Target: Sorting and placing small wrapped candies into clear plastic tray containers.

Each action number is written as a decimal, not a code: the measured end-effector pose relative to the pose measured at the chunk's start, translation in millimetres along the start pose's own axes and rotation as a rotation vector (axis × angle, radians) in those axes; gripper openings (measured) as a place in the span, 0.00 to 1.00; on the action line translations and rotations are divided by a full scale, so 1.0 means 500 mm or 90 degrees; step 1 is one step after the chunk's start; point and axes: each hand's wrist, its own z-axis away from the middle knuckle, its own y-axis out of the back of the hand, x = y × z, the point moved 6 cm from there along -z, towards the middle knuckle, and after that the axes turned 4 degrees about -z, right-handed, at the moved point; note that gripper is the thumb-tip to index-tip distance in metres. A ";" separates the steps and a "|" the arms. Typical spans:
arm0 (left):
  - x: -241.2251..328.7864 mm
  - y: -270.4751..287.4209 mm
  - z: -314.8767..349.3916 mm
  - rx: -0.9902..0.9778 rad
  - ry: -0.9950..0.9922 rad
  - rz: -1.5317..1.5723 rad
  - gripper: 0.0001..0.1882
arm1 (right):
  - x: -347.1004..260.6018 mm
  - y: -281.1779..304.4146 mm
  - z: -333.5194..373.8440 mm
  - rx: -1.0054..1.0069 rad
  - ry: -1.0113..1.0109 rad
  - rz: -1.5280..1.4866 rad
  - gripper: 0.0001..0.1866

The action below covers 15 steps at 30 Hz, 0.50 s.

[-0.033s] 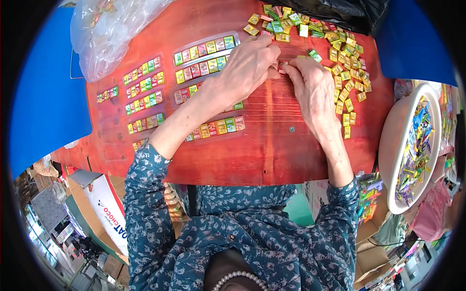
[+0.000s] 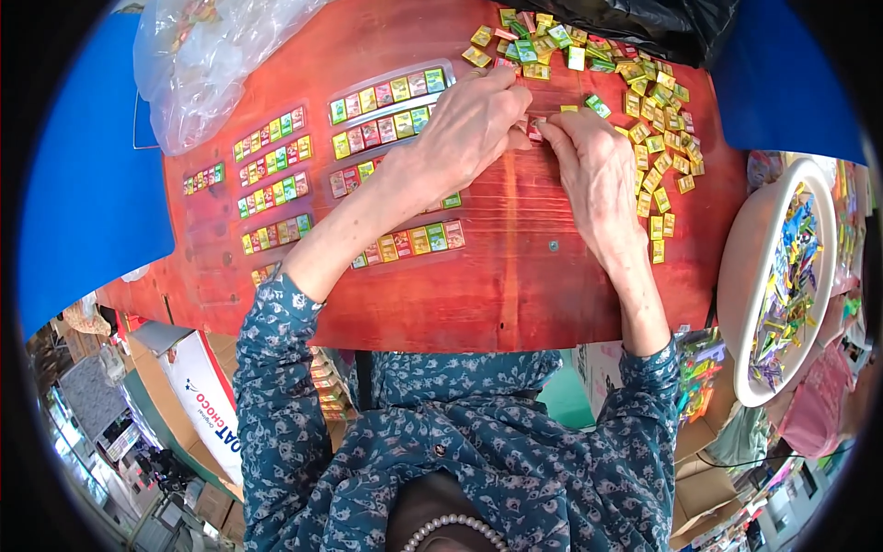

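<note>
Over the far middle of the red table, my left hand (image 2: 474, 120) is closed, its fingers curled and bent away. What they hold is mostly hidden, with a bit of pink showing beside the fingertips. My right hand (image 2: 593, 170) pinches a small red box (image 2: 535, 131) between thumb and fingers, close to the left hand. Beyond and right of my hands spreads a loose pile of small yellow, green and red boxes (image 2: 658, 138). Under and beside my left forearm lie clear plastic trays (image 2: 405, 97) with small boxes set in rows; the forearm covers part of them.
Farther left are more rows of small boxes (image 2: 273, 193). A clear plastic bag (image 2: 198, 74) lies at the far left, a black bag (image 2: 644, 28) at the far right. A white basin (image 2: 736, 294) of colourful small pieces stands beyond the table's right edge.
My right hand has shifted very slightly to the right with the small red box. My left hand and the trays look unchanged.
</note>
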 end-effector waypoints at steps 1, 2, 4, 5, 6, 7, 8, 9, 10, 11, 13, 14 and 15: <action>0.000 0.002 0.000 0.000 0.002 0.000 0.15 | 0.003 0.003 -0.001 -0.001 0.000 -0.001 0.04; 0.001 0.002 0.000 -0.007 0.005 -0.010 0.15 | 0.005 0.012 -0.002 0.021 0.009 -0.018 0.03; 0.003 0.004 0.000 -0.014 0.009 -0.019 0.16 | 0.015 0.030 -0.005 0.053 -0.016 -0.020 0.03; 0.006 0.007 -0.001 -0.006 0.010 -0.011 0.16 | 0.019 0.036 -0.008 0.053 -0.009 -0.011 0.03; 0.008 0.008 -0.001 0.002 0.010 -0.003 0.16 | 0.025 0.041 -0.011 0.054 -0.003 -0.002 0.04; 0.008 0.005 -0.002 0.002 0.010 -0.002 0.16 | 0.031 0.040 -0.011 0.038 -0.003 0.003 0.06; 0.011 0.003 -0.005 0.007 0.004 -0.004 0.15 | 0.033 0.038 -0.011 0.037 -0.003 0.003 0.06; 0.013 0.002 -0.006 0.012 -0.003 -0.006 0.14 | 0.035 0.031 -0.011 0.013 0.000 0.016 0.07; 0.012 0.000 -0.007 0.012 -0.002 -0.007 0.14 | 0.038 0.024 -0.010 -0.011 0.003 0.029 0.08; 0.012 -0.006 -0.008 -0.007 -0.008 -0.019 0.14 | 0.038 0.017 -0.009 -0.009 -0.001 0.021 0.10; 0.013 -0.011 -0.010 -0.025 -0.014 -0.031 0.13 | 0.034 0.014 -0.011 -0.018 0.000 0.019 0.10; 0.016 -0.011 -0.013 -0.050 -0.008 -0.041 0.12 | 0.034 0.013 -0.011 -0.027 0.000 0.017 0.10; 0.016 -0.013 -0.014 -0.074 -0.003 -0.050 0.11 | 0.035 0.012 -0.009 -0.027 -0.001 0.017 0.10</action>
